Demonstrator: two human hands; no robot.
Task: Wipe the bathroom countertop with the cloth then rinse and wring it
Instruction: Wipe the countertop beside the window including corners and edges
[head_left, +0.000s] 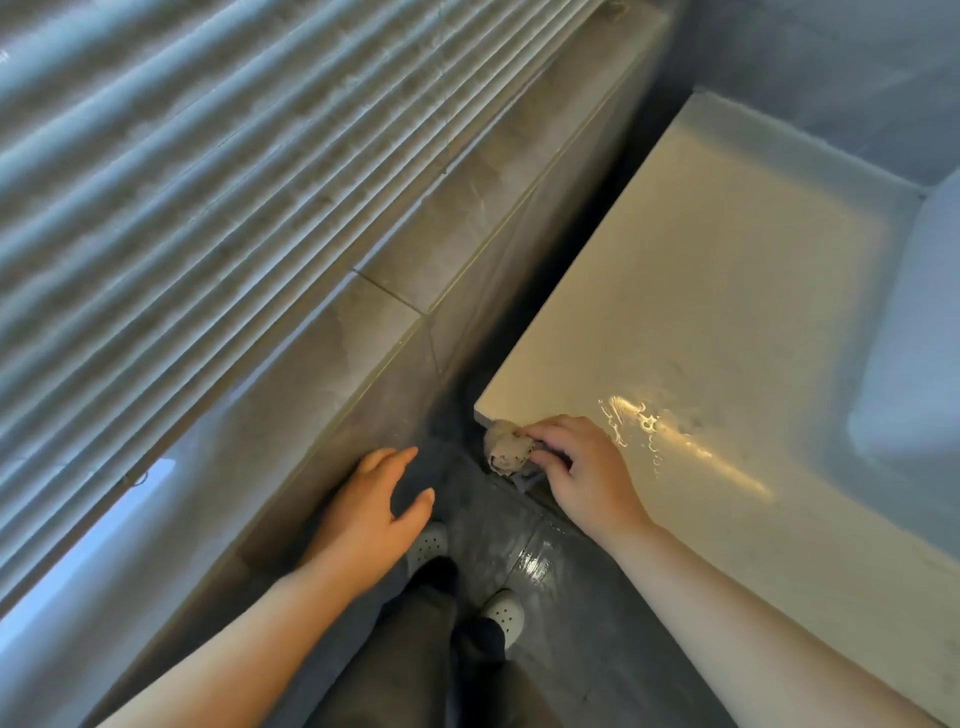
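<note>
The white countertop (701, 291) runs from the lower right up to the middle, wet and shiny near its front corner. My right hand (582, 467) grips a bunched pale cloth (506, 449) against that near left corner, at the counter's edge. Part of the cloth hangs grey below the fingers. My left hand (369, 509) hovers over the floor to the left with fingers relaxed and spread, holding nothing. The sink basin (914, 332) dips at the far right of the counter.
A grey tiled ledge (395, 270) with a window blind (182, 182) above it runs along the left. A narrow dark gap separates ledge and counter. Below are my dark trousers, white perforated shoes (501, 613) and a wet grey floor (540, 561).
</note>
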